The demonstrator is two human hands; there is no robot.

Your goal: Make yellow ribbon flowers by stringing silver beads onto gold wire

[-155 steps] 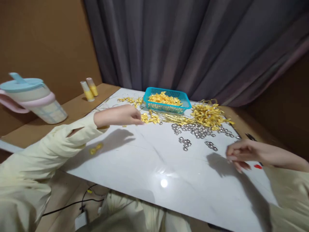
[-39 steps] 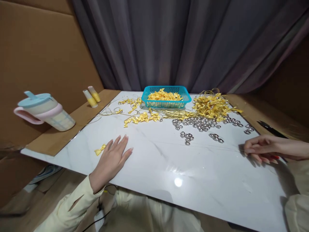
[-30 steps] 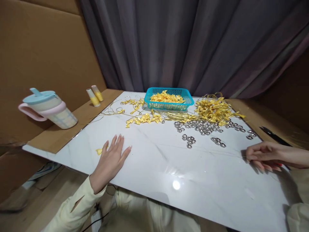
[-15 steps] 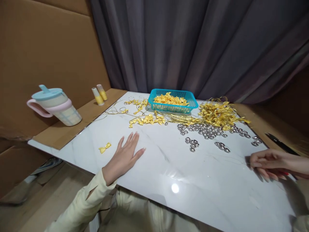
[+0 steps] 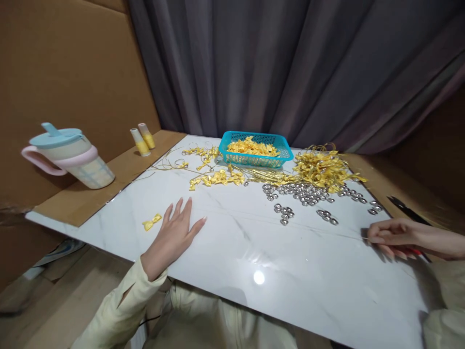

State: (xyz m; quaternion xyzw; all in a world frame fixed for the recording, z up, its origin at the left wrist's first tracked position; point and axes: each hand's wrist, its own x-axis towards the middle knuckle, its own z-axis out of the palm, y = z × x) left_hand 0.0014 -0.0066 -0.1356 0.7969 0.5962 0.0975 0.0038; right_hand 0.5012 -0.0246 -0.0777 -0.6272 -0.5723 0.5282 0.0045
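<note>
My left hand lies flat on the white marbled table, fingers spread, just right of a single yellow ribbon bow. At the right side, my right hand pinches the end of a thin gold cord between thumb and fingers. The cord runs left across the tabletop and fades from sight towards the middle. Something small and red shows under the right hand; I cannot make out what it is. Loose silver beads lie beyond and left of that hand, with a small group closest to it.
A blue basket of yellow bows stands at the back, between more bows and a heap of yellow bows with cords. Black-handled scissors or pliers lie right. Left are a lidded cup and two thread spools.
The view has shifted slightly, so things sit further left. The cord from my right hand now looks straighter across the table. My left hand has slid slightly left, still flat.
</note>
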